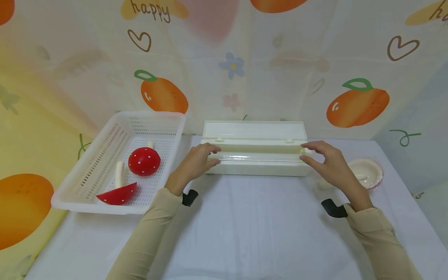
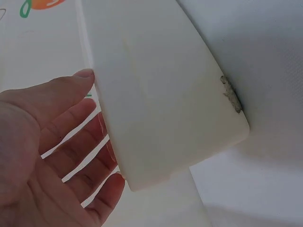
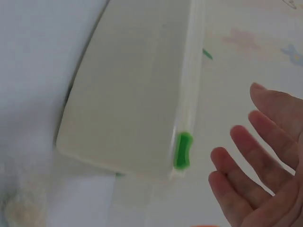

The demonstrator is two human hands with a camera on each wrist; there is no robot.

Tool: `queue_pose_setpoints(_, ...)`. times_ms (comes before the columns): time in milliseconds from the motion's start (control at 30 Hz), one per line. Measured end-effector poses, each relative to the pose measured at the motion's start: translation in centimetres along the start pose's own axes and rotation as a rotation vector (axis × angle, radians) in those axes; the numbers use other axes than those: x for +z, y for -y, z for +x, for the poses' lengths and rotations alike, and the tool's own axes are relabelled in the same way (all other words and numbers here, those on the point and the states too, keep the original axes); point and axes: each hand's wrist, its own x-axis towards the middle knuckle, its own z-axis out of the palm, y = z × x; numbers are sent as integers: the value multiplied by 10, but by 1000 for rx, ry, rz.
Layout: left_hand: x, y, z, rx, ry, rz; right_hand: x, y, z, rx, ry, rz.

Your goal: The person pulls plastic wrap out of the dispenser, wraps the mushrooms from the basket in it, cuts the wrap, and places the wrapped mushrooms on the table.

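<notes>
A long white wrap dispenser [image 1: 257, 170] lies across the table with its hinged lid [image 1: 253, 130] raised at the back. Inside, a shiny, clear-looking roll [image 1: 257, 156] runs lengthwise. My left hand [image 1: 197, 160] is at the dispenser's left end, thumb and fingers spread apart; in the left wrist view its thumb [image 2: 85, 75] touches the rim. At the opposite end my right hand [image 1: 327, 161] has thumb and fingers parted. The right wrist view shows those fingers [image 3: 260, 165] loosely bent, apart from the dispenser, near a green slider [image 3: 183, 150] on its edge.
A white perforated basket [image 1: 64, 198] stands at left, holding two red mushroom-shaped things with white dots, one round-capped [image 1: 144, 161] and one on its side [image 1: 119, 194]. Right of my right hand sits a cream bowl [image 1: 371, 171], apparently film-wrapped. A printed cloth backdrop [image 1: 280, 89] hangs behind.
</notes>
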Motion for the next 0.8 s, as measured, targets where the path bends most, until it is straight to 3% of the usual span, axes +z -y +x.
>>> queue_pose_setpoints(100,0,0,1,-6,13,12,8,1,8,-50,90,10)
queue_pose_setpoints(233,-1,-2,2,5,28,33,12,0,13,-23,253,28)
queue_pose_setpoints(333,0,-2,3,8,36,34,15,-2,15,-12,314,2)
queue_pose_setpoints(533,3,0,2,-17,15,3,18,-3,16,-47,288,-32)
queue_pose_setpoints(800,7,1,3,-17,-66,-10,22,-6,18,-51,237,-11)
